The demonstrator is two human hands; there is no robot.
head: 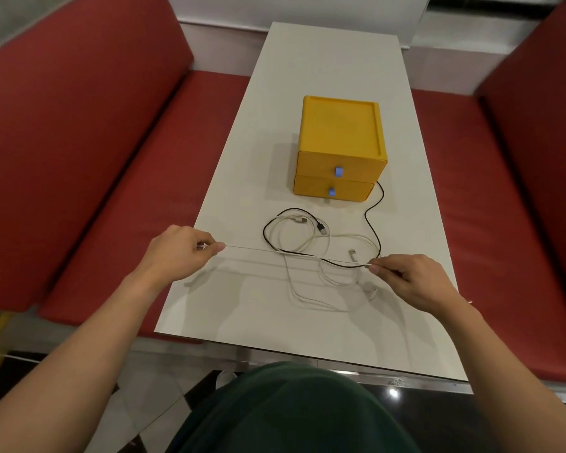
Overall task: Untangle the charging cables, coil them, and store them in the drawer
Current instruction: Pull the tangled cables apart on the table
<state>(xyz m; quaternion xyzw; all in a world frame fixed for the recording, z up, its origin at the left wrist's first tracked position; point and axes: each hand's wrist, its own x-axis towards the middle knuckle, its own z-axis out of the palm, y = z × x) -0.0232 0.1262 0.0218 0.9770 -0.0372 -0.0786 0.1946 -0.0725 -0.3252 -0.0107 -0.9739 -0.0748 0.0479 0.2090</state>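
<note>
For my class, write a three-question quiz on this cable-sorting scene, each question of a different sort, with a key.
1. True or false: both drawers of the yellow drawer unit are shut.
2. Multiple choice: the left hand and right hand hold between them
A. a taut stretch of white cable
B. the black cable
C. a drawer handle
3. Fill in: the black cable's far end runs up beside the ______ side of the drawer unit, as the camera sees it.

Key
1. True; both fronts sit closed, blue handles untouched.
2. A
3. right
</note>
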